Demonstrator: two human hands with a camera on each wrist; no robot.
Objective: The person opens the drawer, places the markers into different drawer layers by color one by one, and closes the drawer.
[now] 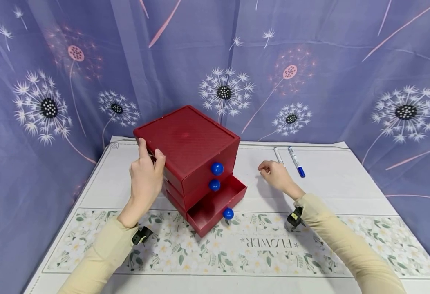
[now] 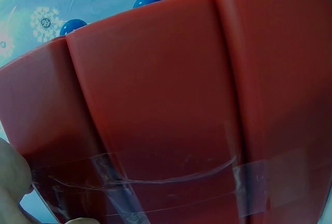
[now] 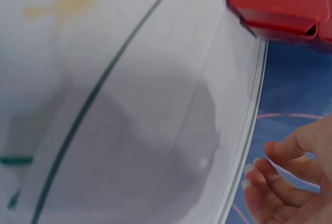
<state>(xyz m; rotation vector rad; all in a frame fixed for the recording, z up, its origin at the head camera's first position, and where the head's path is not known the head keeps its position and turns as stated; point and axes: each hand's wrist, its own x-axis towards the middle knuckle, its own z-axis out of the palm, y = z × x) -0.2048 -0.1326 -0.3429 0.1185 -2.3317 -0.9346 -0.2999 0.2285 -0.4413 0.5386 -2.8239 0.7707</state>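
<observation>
A red drawer cabinet (image 1: pixel 185 143) stands at an angle on the table, its blue ball knobs facing front right. Its bottom drawer (image 1: pixel 218 204) is pulled out, and the part of its inside that shows holds nothing; the two drawers above are closed. My left hand (image 1: pixel 146 175) rests against the cabinet's left upper edge, fingers touching it; in the left wrist view its fingertips (image 2: pixel 13 175) are at the side wall, which has clear tape on it. My right hand (image 1: pixel 275 175) hovers right of the drawer, fingers loosely bent, holding nothing.
Behind the right hand lie a white-barrelled marker (image 1: pixel 279 156) and a blue-capped marker (image 1: pixel 296 162). A white tablecloth (image 1: pixel 251 192) with a floral strip covers the table. A purple dandelion-print curtain (image 1: pixel 178 73) hangs close behind and at both sides.
</observation>
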